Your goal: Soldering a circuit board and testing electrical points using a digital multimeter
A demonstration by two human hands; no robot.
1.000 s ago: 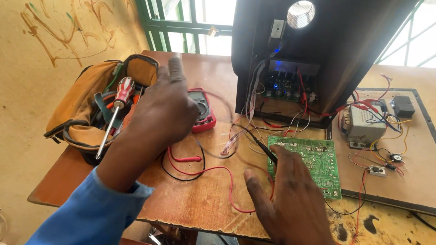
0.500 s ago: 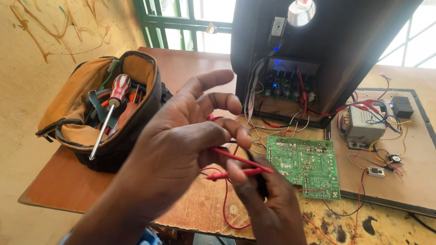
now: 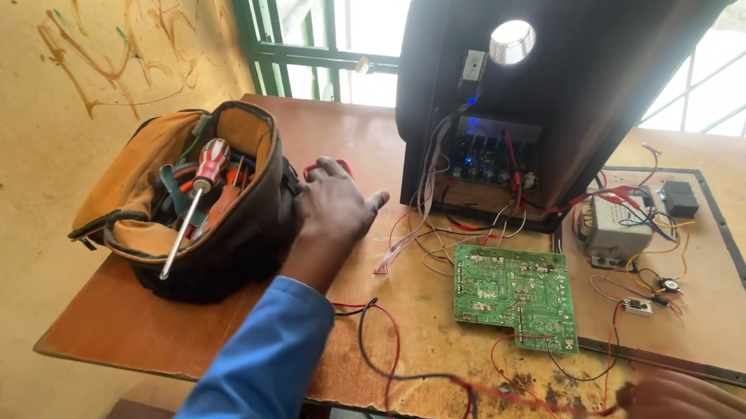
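The red multimeter lies on the surface beside the tool bag, mostly hidden under the left hand, fingers spread over it. It looks rigid, light; best gripped round its body. Right hand blurred, grip unclear.

Worn wooden table, cloth tool bag, glossy green circuit board

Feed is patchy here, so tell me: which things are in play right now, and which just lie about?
In play:
left hand on red meter
right hand, blurred, at the red lead
black lead

Lying about:
tool bag
screwdriver
green circuit board
transformer
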